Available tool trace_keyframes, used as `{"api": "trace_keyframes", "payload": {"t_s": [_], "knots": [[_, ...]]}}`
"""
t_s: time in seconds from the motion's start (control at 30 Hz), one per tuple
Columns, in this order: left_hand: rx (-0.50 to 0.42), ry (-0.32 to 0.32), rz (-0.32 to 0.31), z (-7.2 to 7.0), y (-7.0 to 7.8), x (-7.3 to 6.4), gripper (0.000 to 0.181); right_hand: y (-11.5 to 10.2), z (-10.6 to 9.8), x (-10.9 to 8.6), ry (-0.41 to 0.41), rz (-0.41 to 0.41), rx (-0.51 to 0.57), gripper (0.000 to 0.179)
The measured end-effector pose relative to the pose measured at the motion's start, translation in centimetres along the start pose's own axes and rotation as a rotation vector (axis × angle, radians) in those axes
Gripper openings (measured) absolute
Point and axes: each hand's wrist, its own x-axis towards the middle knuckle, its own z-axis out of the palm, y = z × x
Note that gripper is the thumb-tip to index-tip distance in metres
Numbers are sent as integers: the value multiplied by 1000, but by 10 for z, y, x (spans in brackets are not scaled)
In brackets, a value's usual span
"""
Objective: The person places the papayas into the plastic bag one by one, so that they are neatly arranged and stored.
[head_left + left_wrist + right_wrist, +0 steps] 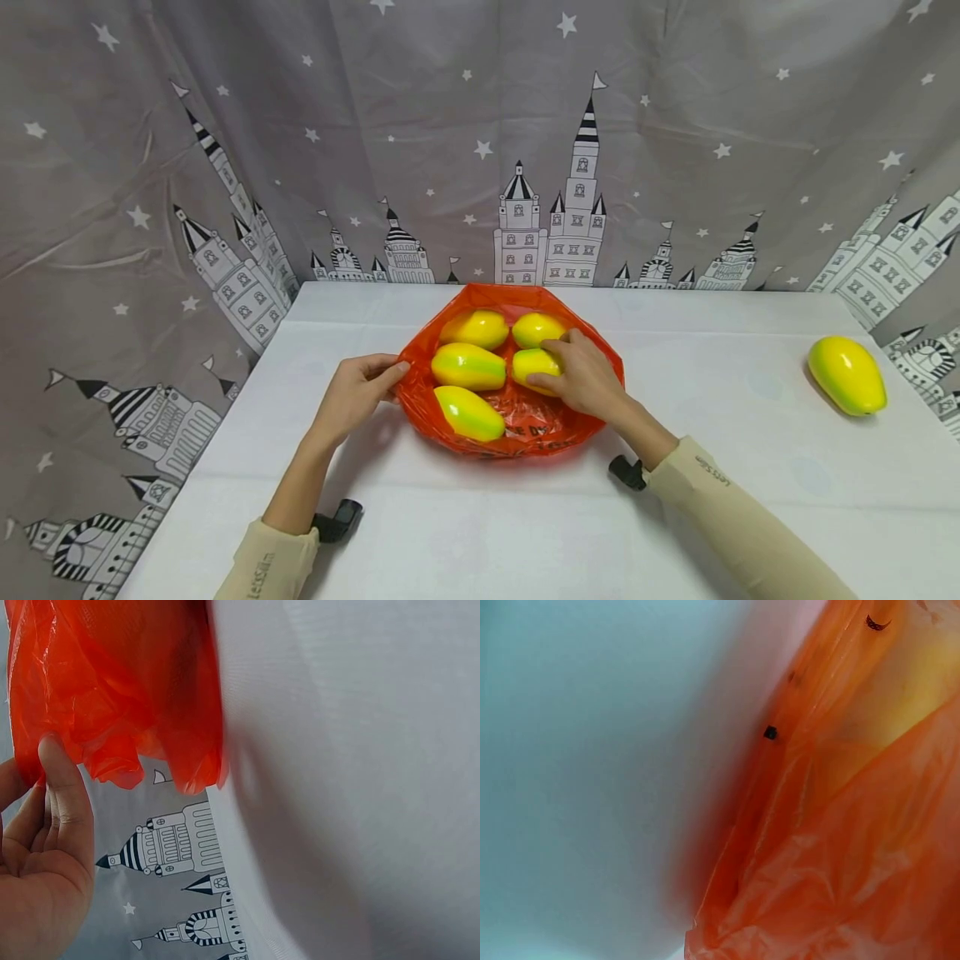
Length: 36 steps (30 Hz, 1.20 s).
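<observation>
A red plastic bag [525, 421] lies on the table with its mouth spread wide. Inside it are several glossy yellow-green papayas, among them one at the front left [471, 414]. My left hand [356, 392] pinches the bag's left rim between thumb and fingers, also plain in the left wrist view, where the thumb [64, 776] presses the red film. Reaching over the right rim, my right hand [577, 375] grips a papaya [534, 367] in the bag's right half. In the right wrist view the bag's film [840, 877] hides that hand.
One more papaya [847, 375] lies on the white table [720, 375] at the far right. A grey curtain [420, 108] with castles and stars hangs behind the table and along its left side. Black wrist mounts [339, 521] sit below both forearms.
</observation>
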Motion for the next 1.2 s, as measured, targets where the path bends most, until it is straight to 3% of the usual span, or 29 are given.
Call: {"api": "trace_keyframes", "payload": {"t_s": [0.43, 1.2], "knots": [[3, -3, -2, 2, 0, 1, 33, -1, 2, 1, -5, 28, -47, 65], [9, 4, -27, 3, 3, -2, 35, -3, -9, -10, 32, -27, -33, 65]]}}
